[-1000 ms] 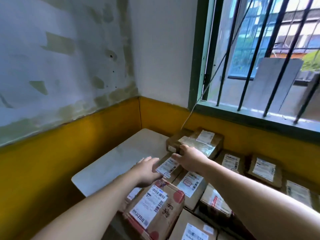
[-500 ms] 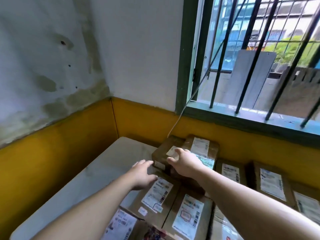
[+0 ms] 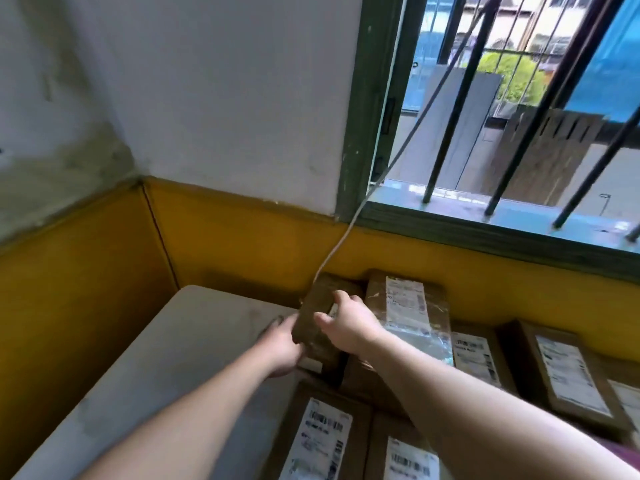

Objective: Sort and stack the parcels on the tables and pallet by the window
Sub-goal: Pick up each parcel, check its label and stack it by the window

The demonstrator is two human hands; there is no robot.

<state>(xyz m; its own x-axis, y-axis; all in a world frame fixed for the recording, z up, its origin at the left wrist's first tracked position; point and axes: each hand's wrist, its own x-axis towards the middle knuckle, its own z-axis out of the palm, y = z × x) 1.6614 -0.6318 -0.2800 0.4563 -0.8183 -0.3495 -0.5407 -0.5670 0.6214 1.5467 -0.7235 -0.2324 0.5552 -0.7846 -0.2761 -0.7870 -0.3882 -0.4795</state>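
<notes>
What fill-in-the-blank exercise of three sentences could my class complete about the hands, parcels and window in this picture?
1. Both hands, the left hand and the right hand, grip one small brown ____.
2. The wall below the window is painted ____.
3. A thin white cable runs down from the ____ to behind the parcels.

Missing words: parcel; yellow; window
</notes>
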